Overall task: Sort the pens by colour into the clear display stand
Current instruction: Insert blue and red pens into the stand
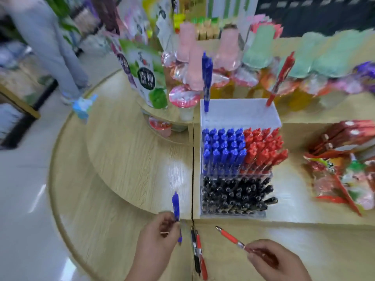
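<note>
blue pen (175,207) is standing upright, pinched in the person's left hand (160,238), near the clear display stand (239,114), while the right hand (272,258) is gripping a red pen (230,236) by its end. inside the stand, blue pens (223,147), red pens (263,147) and black pens (233,195) are sitting in separate blocks. a loose black pen (194,250) and a loose red pen (202,260) are lying together on the wooden table (125,159) between the hands.

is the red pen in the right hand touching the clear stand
Apart. Head view shows a plain gap between the red pen, pinched by the right hand, and the clear stand.
</note>
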{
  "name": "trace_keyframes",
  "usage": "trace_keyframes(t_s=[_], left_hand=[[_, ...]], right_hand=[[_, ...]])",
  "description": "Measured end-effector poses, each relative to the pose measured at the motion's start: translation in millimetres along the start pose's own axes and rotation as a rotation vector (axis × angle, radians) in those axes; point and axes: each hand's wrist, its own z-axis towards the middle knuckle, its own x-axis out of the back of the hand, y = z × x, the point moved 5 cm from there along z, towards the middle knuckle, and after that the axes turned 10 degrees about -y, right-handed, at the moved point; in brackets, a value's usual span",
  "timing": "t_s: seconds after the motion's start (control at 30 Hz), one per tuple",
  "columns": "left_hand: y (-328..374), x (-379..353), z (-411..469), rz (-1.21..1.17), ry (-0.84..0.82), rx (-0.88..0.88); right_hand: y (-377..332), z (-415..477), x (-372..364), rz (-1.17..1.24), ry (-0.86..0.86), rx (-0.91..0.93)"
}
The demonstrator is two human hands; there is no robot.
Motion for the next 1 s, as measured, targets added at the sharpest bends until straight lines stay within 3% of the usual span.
trace_keyframes(t_s=[0.13,0.27,0.43,0.53,1.0], left_hand=[[97,17,8,-0.041,0.05,-0.222],[180,29,14,-0.075,0.109,-0.41],[241,37,40,-0.129,0.166,-0.498],[260,35,58,-0.181,0.205,-0.516],[250,12,112,-0.125,0.288,-0.495]], right_hand=[[-39,-15,62,0.124,0.056,0.068],[-72,-17,106,0.307,-0.057,0.198],[-145,-9,172,0.466,0.321,0.336],[-165,12,191,0.523,0.416,0.386],[-235,96,217,0.04,0.583,0.553]])
